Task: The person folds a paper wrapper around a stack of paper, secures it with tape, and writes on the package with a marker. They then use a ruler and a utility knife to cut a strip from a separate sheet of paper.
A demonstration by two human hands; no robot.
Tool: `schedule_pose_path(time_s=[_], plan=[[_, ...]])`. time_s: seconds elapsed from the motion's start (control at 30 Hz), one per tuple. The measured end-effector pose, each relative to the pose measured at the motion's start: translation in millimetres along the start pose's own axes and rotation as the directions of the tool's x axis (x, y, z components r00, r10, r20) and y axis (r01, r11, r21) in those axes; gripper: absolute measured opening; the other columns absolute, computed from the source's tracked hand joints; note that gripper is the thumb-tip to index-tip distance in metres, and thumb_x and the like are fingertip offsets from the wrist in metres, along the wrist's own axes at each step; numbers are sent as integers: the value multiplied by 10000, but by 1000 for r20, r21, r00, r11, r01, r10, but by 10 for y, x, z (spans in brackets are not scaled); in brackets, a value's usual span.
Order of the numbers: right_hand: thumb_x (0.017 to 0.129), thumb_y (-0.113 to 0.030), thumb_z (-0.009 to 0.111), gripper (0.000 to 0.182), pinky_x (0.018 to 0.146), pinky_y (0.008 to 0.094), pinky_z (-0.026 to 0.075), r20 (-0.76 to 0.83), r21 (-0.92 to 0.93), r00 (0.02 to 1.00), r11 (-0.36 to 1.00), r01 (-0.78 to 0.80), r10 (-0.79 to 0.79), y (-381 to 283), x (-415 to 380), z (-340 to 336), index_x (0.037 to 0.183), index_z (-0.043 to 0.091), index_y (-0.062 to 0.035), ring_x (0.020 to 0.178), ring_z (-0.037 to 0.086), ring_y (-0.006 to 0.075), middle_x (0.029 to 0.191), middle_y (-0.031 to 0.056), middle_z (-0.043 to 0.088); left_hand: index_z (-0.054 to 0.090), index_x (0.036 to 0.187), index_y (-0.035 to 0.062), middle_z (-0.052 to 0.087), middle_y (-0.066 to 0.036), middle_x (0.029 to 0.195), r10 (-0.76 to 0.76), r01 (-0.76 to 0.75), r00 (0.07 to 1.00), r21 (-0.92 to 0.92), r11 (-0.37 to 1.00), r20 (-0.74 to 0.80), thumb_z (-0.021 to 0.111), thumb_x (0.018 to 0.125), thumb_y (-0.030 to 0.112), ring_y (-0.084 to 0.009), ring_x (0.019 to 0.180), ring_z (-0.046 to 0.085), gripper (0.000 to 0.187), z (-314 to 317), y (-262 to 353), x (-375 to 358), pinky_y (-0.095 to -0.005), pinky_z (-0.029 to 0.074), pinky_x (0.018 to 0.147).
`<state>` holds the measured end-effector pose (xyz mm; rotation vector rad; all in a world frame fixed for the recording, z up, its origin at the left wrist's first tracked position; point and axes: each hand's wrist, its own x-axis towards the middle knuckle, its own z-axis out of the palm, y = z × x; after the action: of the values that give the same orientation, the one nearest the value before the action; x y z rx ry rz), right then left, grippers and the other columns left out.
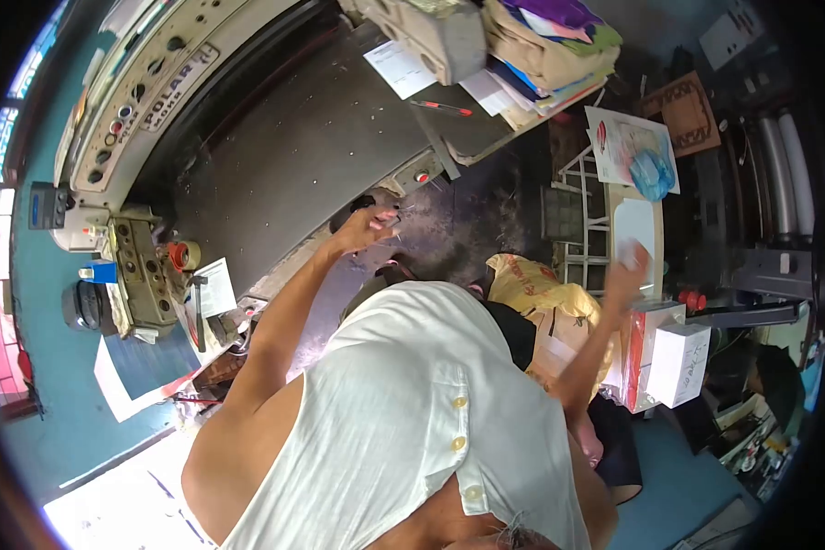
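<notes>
Left hand [362, 231]: by cutter [275, 156], fingers half-curled, hold unclear
Right hand [627, 273]: right of cutter, fingers too blurry to tell
Sheet [634, 223]: slow, light touch imo

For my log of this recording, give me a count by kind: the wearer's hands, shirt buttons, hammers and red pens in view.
Hands: 2, the left hand and the right hand
Shirt buttons: 3
Hammer: 1
Red pen: 1
Total: 7
</notes>
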<state>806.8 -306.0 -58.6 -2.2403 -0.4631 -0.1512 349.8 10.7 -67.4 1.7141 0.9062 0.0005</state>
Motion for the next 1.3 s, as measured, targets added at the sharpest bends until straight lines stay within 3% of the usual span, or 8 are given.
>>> schedule_pose_path(time_s=[0.07, 0.2, 0.33, 0.67, 0.73, 0.9, 1.2, 1.3], plan=[[803, -179, 730, 341, 969, 416, 453, 264, 5, 803, 833, 553, -535, -1145, -186, 768, 1125, 656, -93, 1094, 575, 322, 1108, 128, 634, 590, 1294, 19, 634, -191, 1251, 93, -90, 995, 50, 995, -47, 744, 835, 336, -297, 1050, 657, 578, -142, 110, 90, -408, 527, 887], [790, -224, 746, 472, 947, 454, 449, 410, 151, 474, 571, 807, -779, -2417, -446, 2133, 1187, 586, -25, 1107, 517, 356, 1142, 160, 559, 602, 1287, 39, 649, -199, 1212, 226, -209, 970, 164, 964, -89, 748, 815, 299, -318, 1039, 661, 558, -446, 249, 390, -398, 524, 895], [778, -246, 754, 436, 901, 497, 441, 596, -144, 538, 581, 801, -596, -2809, -359, 2976, 1129, 600, -36, 1084, 503, 341, 1124, 150, 540, 621, 1258, 67, 648, -189, 1193, 306, -254, 943, 314, 915, -128, 743, 822, 322, -340, 1066, 642, 520, -871, 346, 709, -431, 503, 935], [865, -212, 665, 449, 730, 569, 486, 490, 152, 647, 788, 596, -584, -2433, -558, 2848, 1187, 419, -20, 846, 635, 489, 908, 267, 653, 597, 1291, 132, 537, -139, 1323, 230, -36, 942, 610, 792, -243, 742, 809, 356, -349, 1278, 448, 551, -1501, 725, 1921, -520, 433, 1005], [870, -372, 669, 465, 734, 558, 504, 708, -130, 668, 886, 444, -231, -2484, -762, 2603, 1145, 495, -40, 855, 658, 464, 885, 256, 680, 578, 1315, 143, 505, -132, 1356, 223, 7, 933, 633, 774, -283, 745, 804, 354, -339, 1305, 412, 578, -1521, 806, 2221, -544, 423, 1008], [746, -582, 735, 554, 738, 509, 532, 848, -267, 529, 844, 466, -25, -2628, -668, 2558, 958, 714, -71, 875, 680, 430, 881, 223, 706, 546, 1344, 117, 489, -162, 1340, 82, 287, 856, 600, 747, -511, 777, 748, 470, -356, 1322, 377, 730, -1853, 911, 2866, -564, 407, 1020], [784, -368, 776, 462, 806, 381, 526, 981, 88, 152, 971, 220, -123, -2230, -345, 2563, 1026, 706, 20, 867, 702, 306, 934, 213, 708, 556, 1331, 139, 446, -129, 1355, -173, 529, 762, 446, 722, -625, 846, 596, 599, -336, 1326, 353, 914, -2310, 708, 3412, -561, 383, 1037], [791, -327, 779, 464, 789, 369, 510, 940, 188, 251, 964, 186, -232, -1996, -237, 2413, 1067, 687, 35, 896, 682, 332, 946, 228, 695, 619, 1250, 165, 467, -103, 1347, -209, 547, 730, 373, 750, -651, 872, 590, 521, -324, 1330, 346, 791, -2366, 575, 3482, -548, 378, 1041]])
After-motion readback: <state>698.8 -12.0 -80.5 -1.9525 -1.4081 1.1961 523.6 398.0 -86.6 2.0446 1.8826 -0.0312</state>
